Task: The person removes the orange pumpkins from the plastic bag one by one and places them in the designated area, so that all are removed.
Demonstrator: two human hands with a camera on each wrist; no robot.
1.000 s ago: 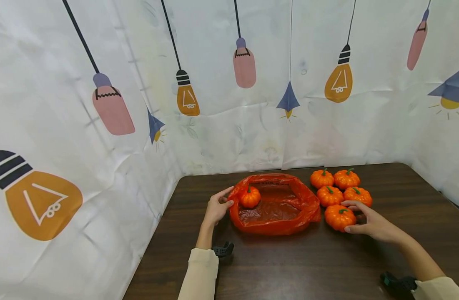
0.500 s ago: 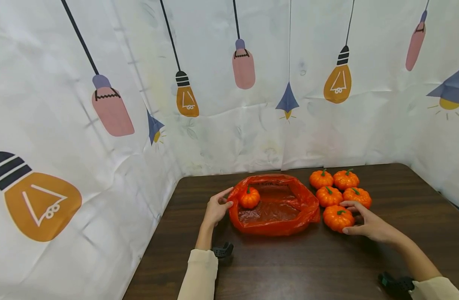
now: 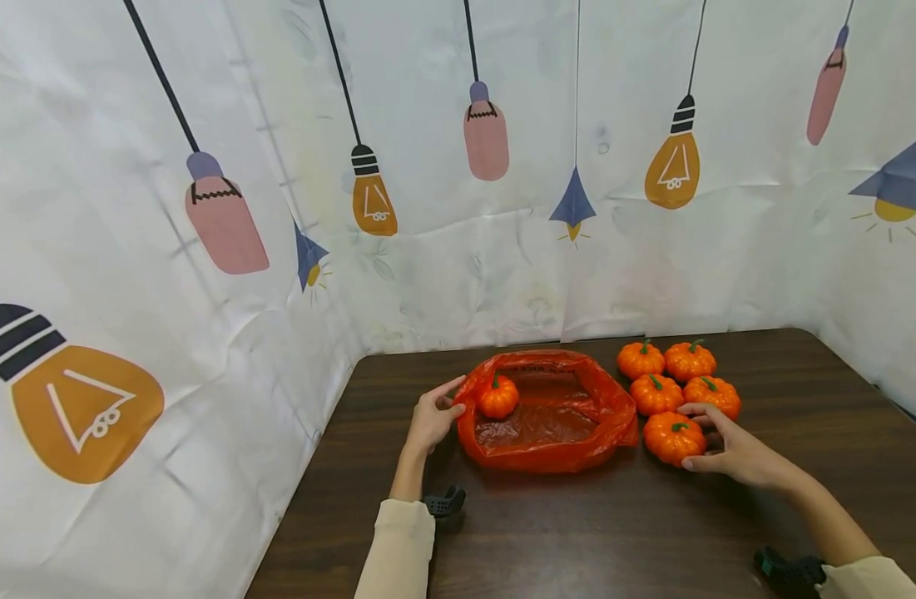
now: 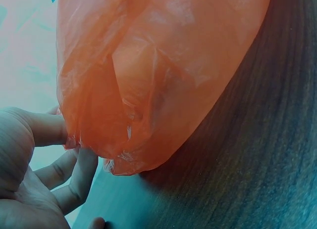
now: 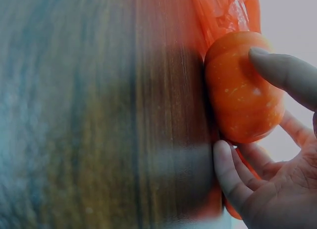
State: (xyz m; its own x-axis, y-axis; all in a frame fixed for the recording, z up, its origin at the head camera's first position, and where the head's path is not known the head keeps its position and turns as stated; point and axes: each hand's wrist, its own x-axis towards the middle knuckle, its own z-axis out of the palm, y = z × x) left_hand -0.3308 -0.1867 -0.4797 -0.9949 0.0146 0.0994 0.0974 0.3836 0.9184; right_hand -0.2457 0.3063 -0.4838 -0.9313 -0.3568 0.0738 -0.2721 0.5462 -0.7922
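Observation:
An orange-red plastic bag [image 3: 543,459] lies on the table with its mouth spread wide. Inside it, at the left, is one small orange pumpkin [image 3: 498,398] with a green stem. My left hand [image 3: 431,420] pinches the bag's left rim between thumb and fingers; the left wrist view shows this hand [image 4: 34,174] at the bag's crumpled edge. To the right of the bag, my right hand [image 3: 738,445] holds another small pumpkin [image 3: 673,439] from its right side. In the right wrist view, the thumb lies on this pumpkin [image 5: 242,90], with fingers at its other side.
Several more small pumpkins [image 3: 656,394] sit in a cluster at the back right, just behind the held one. The dark wood table [image 3: 577,532] reaches back to a white curtain [image 3: 458,283] printed with lamps, which also hangs along the left.
The right hand and its pumpkin have shifted very slightly left towards the bag. The left hand stays at the bag's rim.

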